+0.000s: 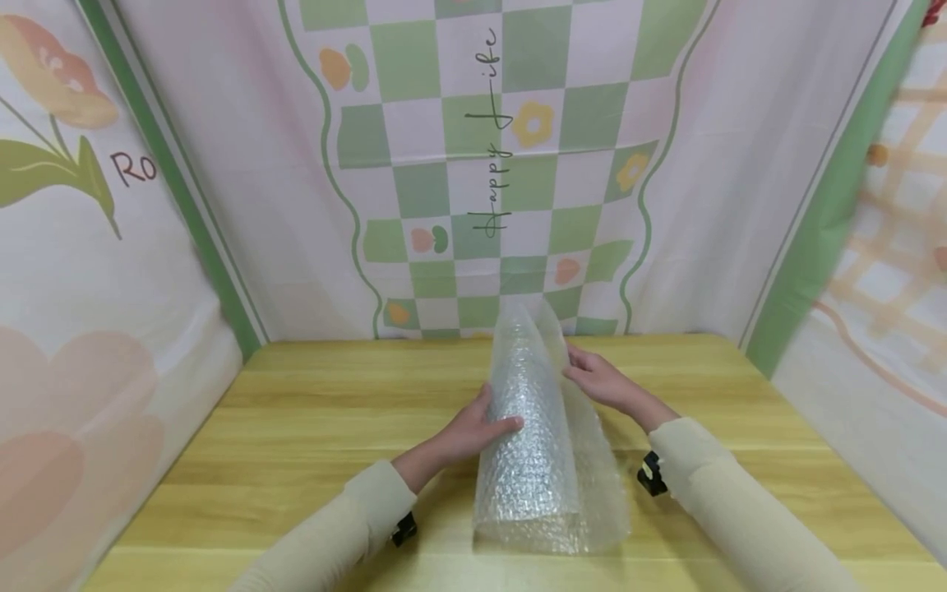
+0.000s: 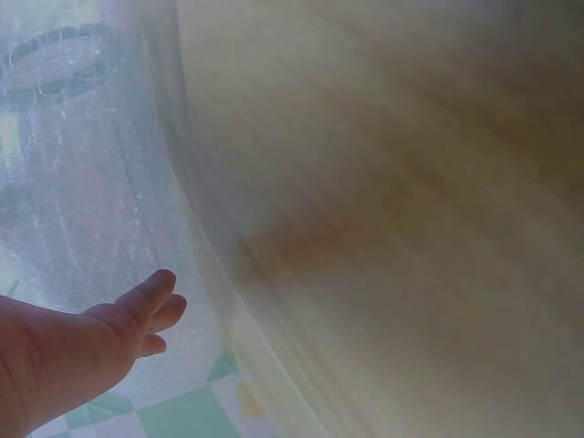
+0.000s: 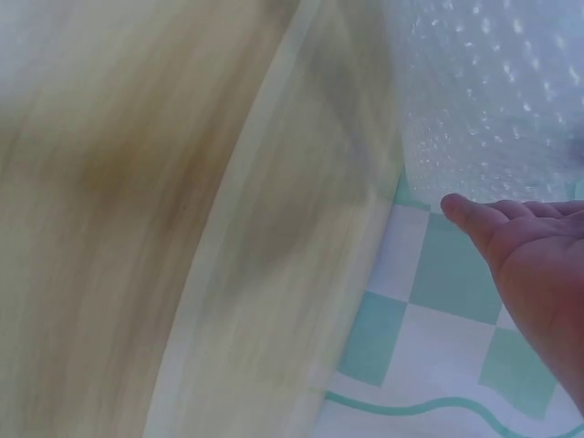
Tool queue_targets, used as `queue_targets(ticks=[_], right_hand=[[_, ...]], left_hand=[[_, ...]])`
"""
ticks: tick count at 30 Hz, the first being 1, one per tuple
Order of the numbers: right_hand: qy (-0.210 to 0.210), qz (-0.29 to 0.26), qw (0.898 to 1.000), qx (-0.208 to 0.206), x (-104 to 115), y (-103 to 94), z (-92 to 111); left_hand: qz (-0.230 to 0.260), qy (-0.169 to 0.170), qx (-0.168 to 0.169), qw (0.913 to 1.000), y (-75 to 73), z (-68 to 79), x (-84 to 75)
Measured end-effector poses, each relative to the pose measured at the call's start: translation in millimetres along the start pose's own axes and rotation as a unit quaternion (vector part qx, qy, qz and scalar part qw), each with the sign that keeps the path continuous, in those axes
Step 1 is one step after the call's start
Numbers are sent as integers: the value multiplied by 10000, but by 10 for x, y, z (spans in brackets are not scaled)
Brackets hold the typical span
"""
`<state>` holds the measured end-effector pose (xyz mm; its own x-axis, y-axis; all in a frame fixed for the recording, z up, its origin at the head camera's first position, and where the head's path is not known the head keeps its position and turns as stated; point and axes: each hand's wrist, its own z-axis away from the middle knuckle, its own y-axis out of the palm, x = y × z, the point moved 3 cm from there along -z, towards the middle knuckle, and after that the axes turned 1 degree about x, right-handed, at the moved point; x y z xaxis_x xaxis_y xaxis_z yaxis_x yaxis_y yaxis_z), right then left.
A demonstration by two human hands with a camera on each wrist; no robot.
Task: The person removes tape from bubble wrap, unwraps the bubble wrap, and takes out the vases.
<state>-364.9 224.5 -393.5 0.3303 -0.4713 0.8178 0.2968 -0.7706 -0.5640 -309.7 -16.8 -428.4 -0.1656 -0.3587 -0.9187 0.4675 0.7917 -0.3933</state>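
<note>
Rolled bubble wrap [image 1: 527, 473] over the table [image 1: 318, 411].
Left hand [image 1: 468, 429] grips its side, right hand [image 1: 598, 380] pinches the loose flap [image 1: 598, 469]; likely light, soft, best held gently round the sides.

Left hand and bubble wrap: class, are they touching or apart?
Touching: the head view plainly shows the left hand with its thumb lying across the front of the bubble wrap.

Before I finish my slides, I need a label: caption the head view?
Left hand and right hand hold rolled bubble wrap over a wood-grain table, "Happy Life" backdrop behind.
</note>
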Motion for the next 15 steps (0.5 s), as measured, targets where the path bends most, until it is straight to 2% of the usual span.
queue_targets(ticks=[10, 15], right_hand=[[10, 472, 9989, 57, -63, -67, 174], [285, 866, 9958, 96, -87, -94, 277]], left_hand=[[-184, -65, -44, 9998, 6, -18, 4], [-185, -59, -58, 9998, 9, -18, 3]])
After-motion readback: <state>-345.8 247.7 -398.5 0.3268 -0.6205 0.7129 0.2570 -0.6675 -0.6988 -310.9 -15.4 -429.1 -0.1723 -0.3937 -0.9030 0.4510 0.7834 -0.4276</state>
